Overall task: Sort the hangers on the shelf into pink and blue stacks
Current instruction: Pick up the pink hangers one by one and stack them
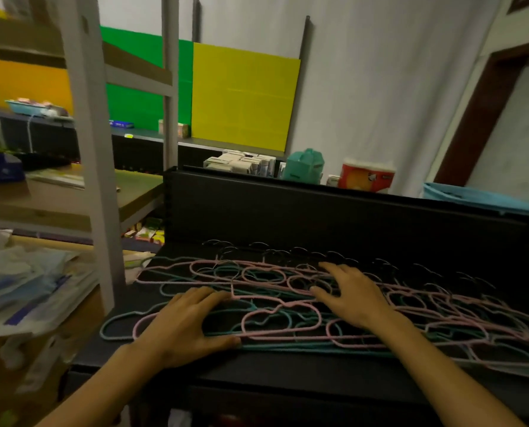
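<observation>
Black shelf (pixel 288 369), mixed hangers (pixel 281 322), hands flat

Pink hangers (pixel 280 315) and teal-blue hangers (pixel 115 326) lie tangled on a black shelf (pixel 257 374). Behind stand a yellow panel (pixel 244 97), a green panel (pixel 146 87), a teal container (pixel 306 164) and a red-orange tissue pack (pixel 366 177).

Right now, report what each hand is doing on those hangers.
Left hand: open, fingers flat on the mixed pile of thin pink and blue wire hangers, gripping nothing.
Right hand: open, fingers spread on the same pile, gripping nothing.
</observation>
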